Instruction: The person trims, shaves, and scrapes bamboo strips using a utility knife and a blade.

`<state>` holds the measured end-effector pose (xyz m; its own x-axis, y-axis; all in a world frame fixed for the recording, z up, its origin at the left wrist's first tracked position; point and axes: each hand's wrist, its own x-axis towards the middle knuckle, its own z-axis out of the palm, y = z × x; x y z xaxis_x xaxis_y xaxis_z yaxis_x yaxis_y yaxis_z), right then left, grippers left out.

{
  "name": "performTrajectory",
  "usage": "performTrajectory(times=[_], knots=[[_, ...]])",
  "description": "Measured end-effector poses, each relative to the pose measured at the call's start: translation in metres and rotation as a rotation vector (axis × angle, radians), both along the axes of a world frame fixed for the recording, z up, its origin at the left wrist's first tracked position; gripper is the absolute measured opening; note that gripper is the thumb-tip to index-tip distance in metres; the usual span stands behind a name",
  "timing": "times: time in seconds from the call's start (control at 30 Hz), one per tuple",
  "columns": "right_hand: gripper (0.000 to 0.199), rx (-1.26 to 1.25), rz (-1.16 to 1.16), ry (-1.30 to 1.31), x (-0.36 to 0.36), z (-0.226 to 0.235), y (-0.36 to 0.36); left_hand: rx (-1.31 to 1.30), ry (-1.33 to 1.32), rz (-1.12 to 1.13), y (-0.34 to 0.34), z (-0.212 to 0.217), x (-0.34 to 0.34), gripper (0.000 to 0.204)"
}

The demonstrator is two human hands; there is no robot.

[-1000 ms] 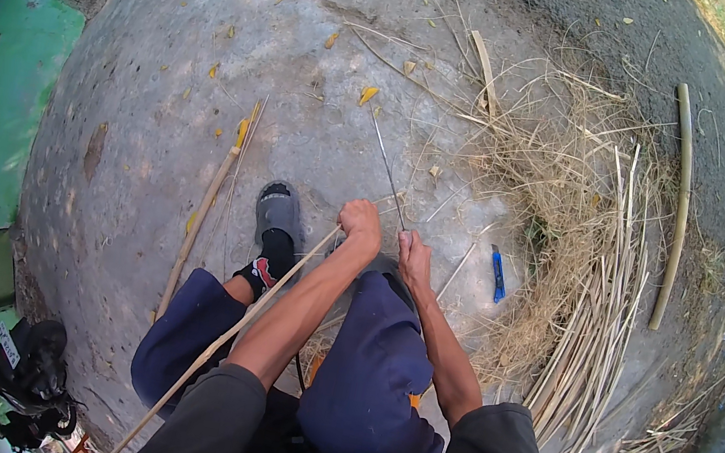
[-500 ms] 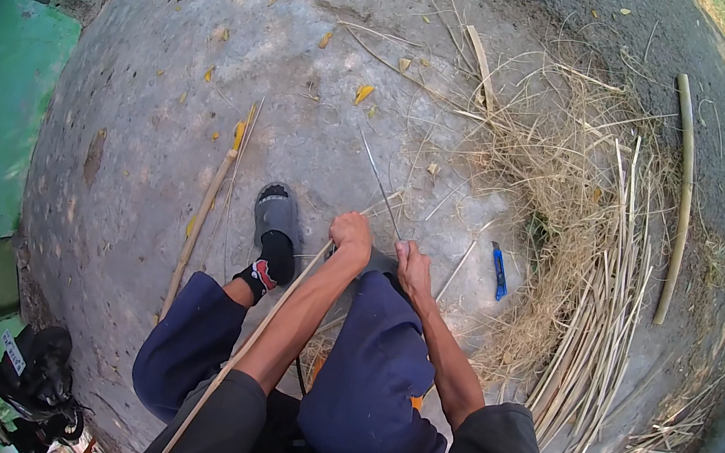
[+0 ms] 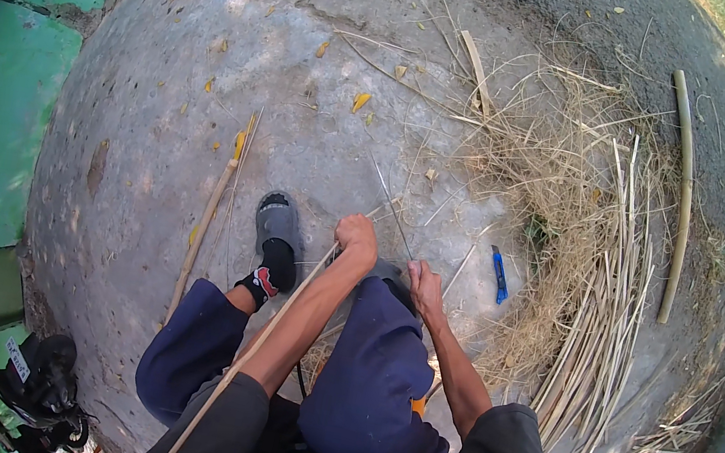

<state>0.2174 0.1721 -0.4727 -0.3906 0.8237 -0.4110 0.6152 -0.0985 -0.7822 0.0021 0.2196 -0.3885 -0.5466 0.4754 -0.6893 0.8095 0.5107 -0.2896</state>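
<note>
My left hand (image 3: pixel 357 237) is closed around a long, thin bamboo strip (image 3: pixel 248 352). The strip runs back along my left forearm to the lower edge, and its short far end sticks out past my fist. In my closed right hand (image 3: pixel 423 283) is a knife (image 3: pixel 393 208) with a long, narrow blade pointing away and to the left; its handle is hidden in my fist. The blade lies just right of the strip's far end, and I cannot tell whether they touch. Both hands are above my right knee.
A blue box cutter (image 3: pixel 498 276) lies right of my hands. Farther right are a heap of bamboo shavings (image 3: pixel 556 173), a bundle of split strips (image 3: pixel 591 335) and a bamboo pole (image 3: pixel 680 200). Another bamboo stick (image 3: pixel 203 237) lies left of my sandalled foot (image 3: pixel 276 231).
My right hand and the knife have drawn back toward me and slightly right. My left hand keeps its grip on the bamboo strip, nearly in place.
</note>
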Motion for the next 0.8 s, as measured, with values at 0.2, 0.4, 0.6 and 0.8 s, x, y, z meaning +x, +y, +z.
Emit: performTrajectory(times=[0.2,0.4,0.6,0.8], knots=[[0.048,-0.053,0.04,-0.023,0.012,0.007,-0.01,0.032,0.018,-0.008,0.006,0.011,0.001,0.023],[0.049,-0.067,0.058,-0.019,0.015,0.009,-0.007,0.053,-0.01,-0.144,0.012,0.002,-0.001,0.023],[0.048,-0.105,0.011,-0.001,0.023,0.007,-0.023,0.02,0.033,-0.057,0.011,-0.003,0.011,0.023],[0.046,-0.121,0.025,-0.028,0.02,0.007,-0.031,0.028,0.048,-0.036,0.014,-0.012,0.007,0.021]])
